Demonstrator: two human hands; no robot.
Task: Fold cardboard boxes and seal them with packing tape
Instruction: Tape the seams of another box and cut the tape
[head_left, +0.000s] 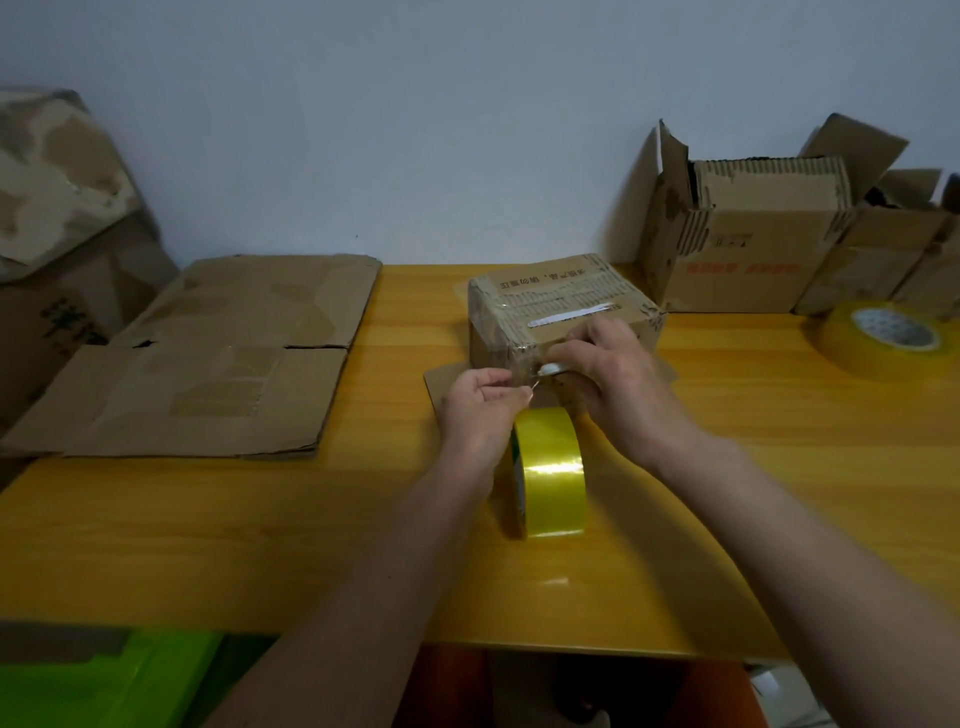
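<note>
My left hand (485, 397) pinches the tape strip taut below the box (561, 312) mid-table; my right hand (605, 371) grips a small blade at the strip. The roll (553, 473) stands nearest me, so the cut runs crosswise between hands.

Left hand (480, 402) and right hand (608, 374) meet, fingers pinched.

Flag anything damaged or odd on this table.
The open box at the back right has torn, ragged flaps, with corrugation exposed along its rim. The small box being taped also shows stripped patches on top. Nothing is spilled.
</note>
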